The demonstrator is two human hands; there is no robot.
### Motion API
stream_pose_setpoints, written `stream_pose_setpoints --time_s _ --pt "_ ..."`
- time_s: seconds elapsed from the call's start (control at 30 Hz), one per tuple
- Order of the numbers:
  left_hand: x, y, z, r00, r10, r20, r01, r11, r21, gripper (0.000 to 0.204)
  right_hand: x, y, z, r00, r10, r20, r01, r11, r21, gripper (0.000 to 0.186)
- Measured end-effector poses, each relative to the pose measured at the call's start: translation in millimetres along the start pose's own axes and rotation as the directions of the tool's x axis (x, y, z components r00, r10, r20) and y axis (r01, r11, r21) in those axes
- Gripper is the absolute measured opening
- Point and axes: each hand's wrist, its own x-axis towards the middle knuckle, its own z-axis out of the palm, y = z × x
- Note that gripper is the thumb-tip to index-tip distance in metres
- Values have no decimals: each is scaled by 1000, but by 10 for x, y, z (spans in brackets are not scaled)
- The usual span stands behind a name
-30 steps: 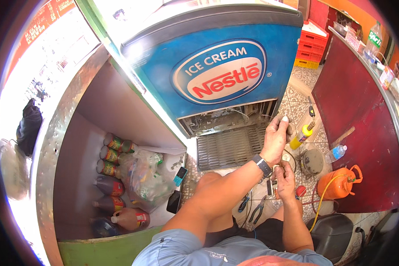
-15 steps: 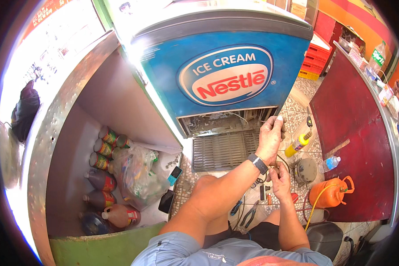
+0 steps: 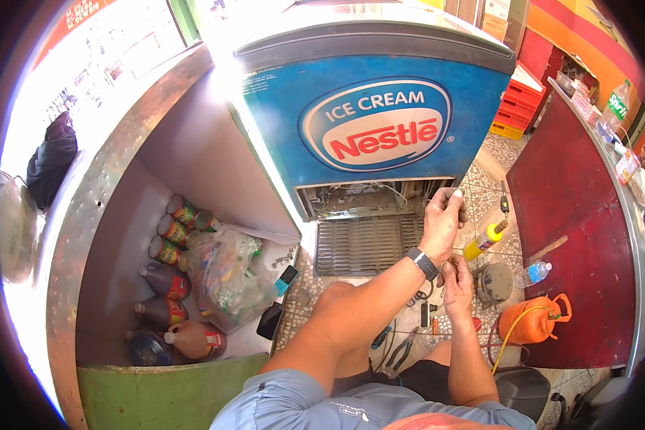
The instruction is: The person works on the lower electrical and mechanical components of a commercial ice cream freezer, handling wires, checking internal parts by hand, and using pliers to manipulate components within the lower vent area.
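My left hand [image 3: 444,221], with a dark watch on its wrist, is raised in front of the lower right corner of a blue chest freezer [image 3: 279,129]. Its fingers are curled with the thumb pressed to them; whatever they hold is hidden. Just below the watch, my right hand [image 3: 457,290] pinches its fingertips around something too small to name. The freezer's bottom compartment [image 3: 365,201] is uncovered, showing dusty parts and wires. A slatted grille [image 3: 358,247] lies on the floor before it.
Right of my hands are a yellow torch cylinder [image 3: 482,244], a round dusty metal canister [image 3: 493,283], a water bottle [image 3: 534,274] and an orange gas tank [image 3: 529,319]. Pliers [image 3: 406,347] lie near my legs. A dark red panel [image 3: 580,236] bounds the right, a cubby with bottles [image 3: 166,282] the left.
The view has shifted slightly, so the surroundings sit a little further right. Both hands keep nearly the same pose; the right hand has come a bit closer to the left wrist.
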Motion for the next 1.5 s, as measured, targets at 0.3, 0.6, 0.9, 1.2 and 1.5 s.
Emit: stream_pose_setpoints --time_s 0.3,0.6,0.9,1.2,1.5 --pt "38 -69 -54 998 -8 -58 9 1000 2 18 -40 91 36 999 29 -15 -28 998 58 20" --pt "70 -39 -36 999 -4 -48 4 1000 8 22 -48 51 14 999 8 34 -13 985 175 25" --pt "60 -73 27 993 -86 78 77 991 109 26 202 30 -85 1000 -25 -11 27 978 207 23" --pt "166 -45 -151 999 51 -10 -50 998 26 23 -236 234 0 999 25 36 -27 998 49 25" --pt "490 571 -495 891 450 -61 -383 816 433 51 -356 1579 -708 731 574 -369 -344 777 527 19"
